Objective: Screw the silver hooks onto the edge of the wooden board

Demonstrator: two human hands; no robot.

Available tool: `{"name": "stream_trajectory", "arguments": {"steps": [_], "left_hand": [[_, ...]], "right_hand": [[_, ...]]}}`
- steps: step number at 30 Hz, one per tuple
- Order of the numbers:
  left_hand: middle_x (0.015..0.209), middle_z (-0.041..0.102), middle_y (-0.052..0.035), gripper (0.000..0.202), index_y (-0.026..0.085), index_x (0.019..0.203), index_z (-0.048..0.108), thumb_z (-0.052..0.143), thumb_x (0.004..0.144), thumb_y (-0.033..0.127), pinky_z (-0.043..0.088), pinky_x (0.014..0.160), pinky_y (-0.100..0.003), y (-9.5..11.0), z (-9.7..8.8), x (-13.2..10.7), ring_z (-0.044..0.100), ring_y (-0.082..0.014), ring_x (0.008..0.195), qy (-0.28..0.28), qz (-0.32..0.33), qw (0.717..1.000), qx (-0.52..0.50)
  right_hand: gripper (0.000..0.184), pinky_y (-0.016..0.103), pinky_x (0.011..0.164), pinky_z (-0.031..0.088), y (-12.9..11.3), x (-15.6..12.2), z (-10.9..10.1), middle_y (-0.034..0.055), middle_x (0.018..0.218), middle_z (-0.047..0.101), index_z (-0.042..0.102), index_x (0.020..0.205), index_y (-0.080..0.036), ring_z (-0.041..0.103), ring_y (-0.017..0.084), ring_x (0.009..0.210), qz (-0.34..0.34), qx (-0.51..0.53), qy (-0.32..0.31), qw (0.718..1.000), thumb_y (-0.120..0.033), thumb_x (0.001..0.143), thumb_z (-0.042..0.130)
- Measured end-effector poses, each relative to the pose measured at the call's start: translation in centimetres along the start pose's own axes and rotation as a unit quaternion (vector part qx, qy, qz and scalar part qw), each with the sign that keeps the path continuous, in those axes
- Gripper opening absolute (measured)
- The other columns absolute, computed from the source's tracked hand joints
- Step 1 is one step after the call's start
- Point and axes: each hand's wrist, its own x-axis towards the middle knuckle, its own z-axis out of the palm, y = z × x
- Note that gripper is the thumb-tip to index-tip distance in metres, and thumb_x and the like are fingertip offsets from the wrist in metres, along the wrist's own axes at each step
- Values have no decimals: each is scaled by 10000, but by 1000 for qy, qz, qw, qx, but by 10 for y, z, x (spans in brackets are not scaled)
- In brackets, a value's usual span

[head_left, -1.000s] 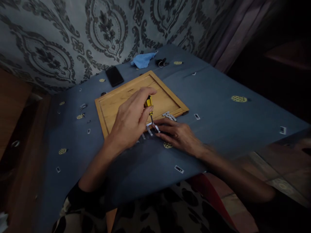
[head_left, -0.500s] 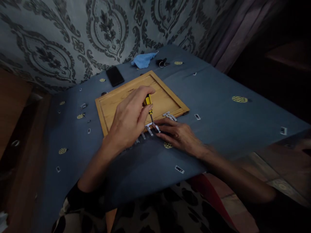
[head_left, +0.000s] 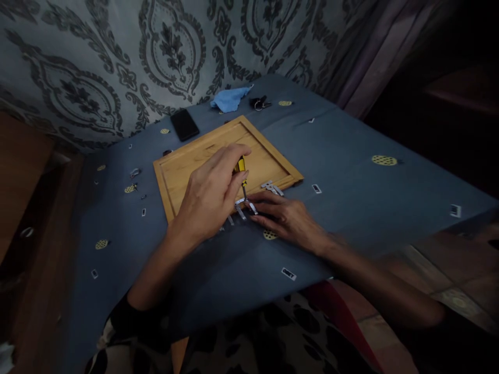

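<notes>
Metal hooks (head_left: pixel 240 211) along wooden panel's (head_left: pixel 195 156) near edge. Left hand (head_left: pixel 208 192) clamped on screwdriver (head_left: pixel 241 165), tip among hooks; right hand (head_left: pixel 290 218) touching — pinch unclear. We judge screw-turning in hand — wants steady pressure. Phone (head_left: pixel 184 124), blue cloth (head_left: pixel 230 98) toward tabletop's (head_left: pixel 351 197) far edge; patterned backdrop (head_left: pixel 171 47) behind.

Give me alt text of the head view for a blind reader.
A left hand holds a yellow screwdriver nearly upright, its tip at metal hardware by the near edge of a framed wooden panel, with the right hand close beside it. Beyond the panel, a black phone and a blue cloth lie on a blue tablecloth.
</notes>
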Motion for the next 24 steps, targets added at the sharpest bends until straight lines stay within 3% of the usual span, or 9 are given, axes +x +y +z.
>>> {"name": "stream_trajectory", "arguments": {"steps": [12,19,24], "left_hand": [[1179,695,-51,229,195,1206,575,535,983,161,578,901,-306,-1,3,0,688,-174,1028,10,1,1000,15],[993,657,-32,198,214,1174,604,593,983,261,581,771,-307,-1,12,-2,666,-158,817,45,-1,999,31],[1138,685,-53,255,196,1209,582,572,960,147,595,856,-303,-2,10,-1,680,-165,968,39,-4,999,-31]], "right_hand": [[300,419,878,633,0,1,1,122,1282,699,732,1154,-188,733,247,1073,-3,5,2,1000,-330,1026,501],[297,425,888,631,1,0,0,119,1285,698,734,1156,-197,727,250,1088,1,2,-3,1000,-327,1025,503],[289,423,905,628,2,0,1,116,1277,703,743,1135,-203,728,246,1084,-1,0,5,1000,-328,1022,509]]}}
